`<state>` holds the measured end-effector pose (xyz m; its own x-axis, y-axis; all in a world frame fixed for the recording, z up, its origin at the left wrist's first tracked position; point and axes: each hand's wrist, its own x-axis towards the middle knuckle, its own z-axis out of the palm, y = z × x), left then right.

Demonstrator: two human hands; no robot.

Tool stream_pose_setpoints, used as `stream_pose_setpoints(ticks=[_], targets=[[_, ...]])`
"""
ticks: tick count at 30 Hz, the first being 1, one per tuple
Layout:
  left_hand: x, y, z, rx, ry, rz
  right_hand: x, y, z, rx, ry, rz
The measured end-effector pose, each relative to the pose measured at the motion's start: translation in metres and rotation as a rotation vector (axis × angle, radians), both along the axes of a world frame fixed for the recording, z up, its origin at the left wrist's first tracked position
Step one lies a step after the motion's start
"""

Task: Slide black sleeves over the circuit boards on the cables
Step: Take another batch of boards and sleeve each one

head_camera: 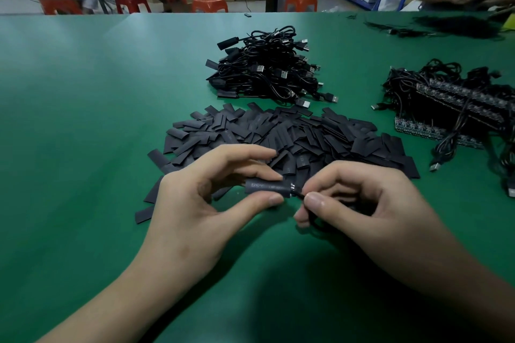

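We note the green table (83,120) under both hands. A heap of loose black sleeves (292,136) lies just beyond our fingers. Past it sits a pile of sleeved cables (267,69), and well off from our right hand a bundle of cables with bare circuit boards (451,108). Our left hand (195,203) pinches one sleeve (264,186) between thumb and fingertips, level above the table. Our right hand (367,203), fingers curled, pinches the thin cable (298,193) at the sleeve's right end, just beside our left thumb.

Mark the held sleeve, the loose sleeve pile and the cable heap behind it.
held sleeve (264,186), head view, printed middle.
sleeve pile (295,133), head view, pile centre.
cable heap (264,72), head view, tangled middle.
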<state>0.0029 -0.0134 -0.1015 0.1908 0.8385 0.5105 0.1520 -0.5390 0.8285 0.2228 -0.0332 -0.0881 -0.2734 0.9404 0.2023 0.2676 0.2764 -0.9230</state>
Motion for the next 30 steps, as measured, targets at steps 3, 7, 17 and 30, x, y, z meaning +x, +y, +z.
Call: stream_pose_setpoints(ticks=[3, 7, 17, 30], targets=[[0.0, -0.001, 0.001, 0.025, 0.041, 0.012, -0.003, -0.002, 0.0, -0.012, 0.014, 0.011], [0.002, -0.002, 0.002, 0.085, 0.101, 0.104, -0.006, -0.004, 0.0, 0.056, -0.02, -0.039], [0.009, -0.008, 0.001, 0.083, 0.087, 0.219, -0.014, -0.01, -0.004, 0.612, -0.39, -0.266], [0.005, -0.006, 0.0, 0.14, 0.158, 0.195, -0.013, -0.008, -0.005, 0.539, -0.323, -0.19]])
